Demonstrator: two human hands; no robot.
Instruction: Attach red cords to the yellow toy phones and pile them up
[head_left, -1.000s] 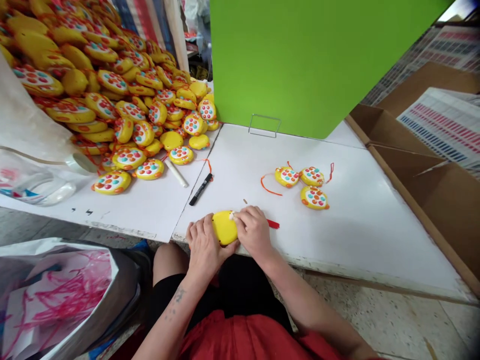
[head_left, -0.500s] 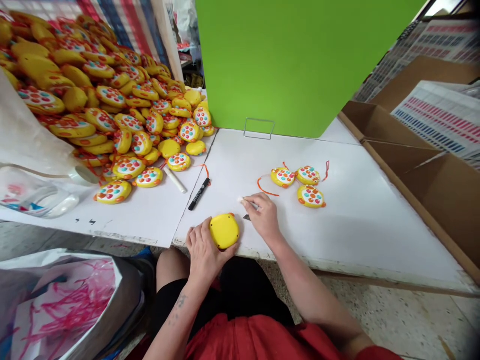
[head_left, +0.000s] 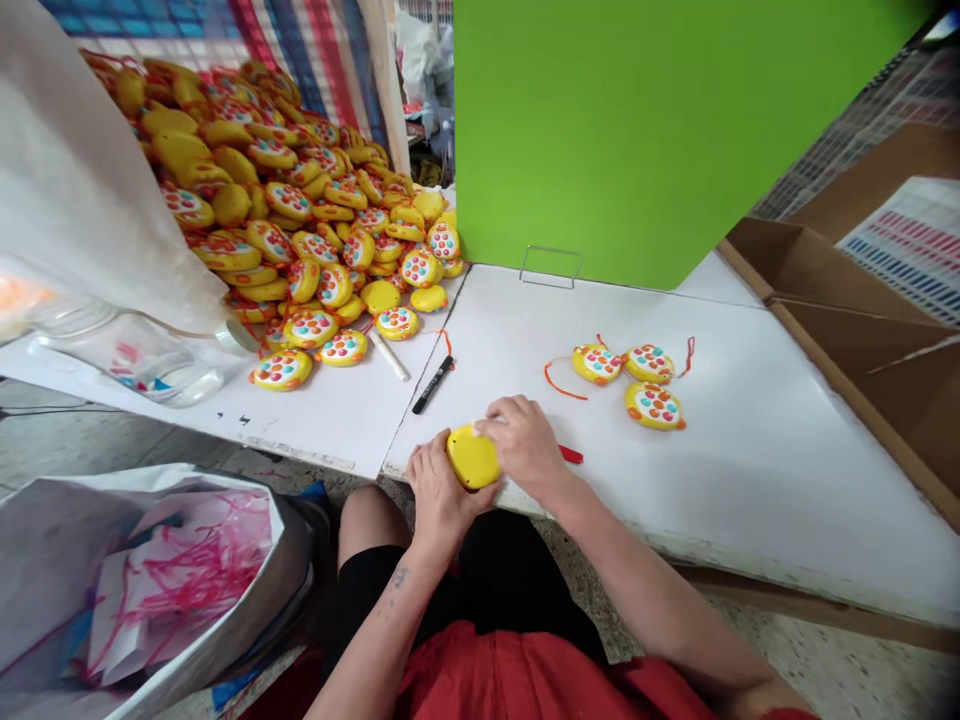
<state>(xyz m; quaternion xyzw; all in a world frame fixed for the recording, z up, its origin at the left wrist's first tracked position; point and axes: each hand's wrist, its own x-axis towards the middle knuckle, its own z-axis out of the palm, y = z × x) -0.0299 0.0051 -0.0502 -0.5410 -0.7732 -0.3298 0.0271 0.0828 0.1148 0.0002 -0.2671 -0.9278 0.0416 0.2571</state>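
A yellow toy (head_left: 471, 456) lies face down at the near edge of the white table (head_left: 750, 470). My left hand (head_left: 435, 490) wraps round its left side and holds it. My right hand (head_left: 525, 445) rests on its right top edge with the fingers curled; whatever they pinch is hidden. A red-handled tool (head_left: 570, 455) pokes out from under my right hand. Three finished yellow toys (head_left: 637, 380) with coloured buttons and orange cords lie to the right.
A big heap of yellow button toys (head_left: 300, 220) fills the back left. A black marker (head_left: 433, 385) and a white stick (head_left: 388, 355) lie near it. A green board (head_left: 645, 130) stands behind. Cardboard boxes (head_left: 862, 340) sit right; a bag with pink scraps (head_left: 165, 580) lower left.
My right hand came back from the table surface onto the yellow toy. My left hand kept its hold. The camera swung to the left.
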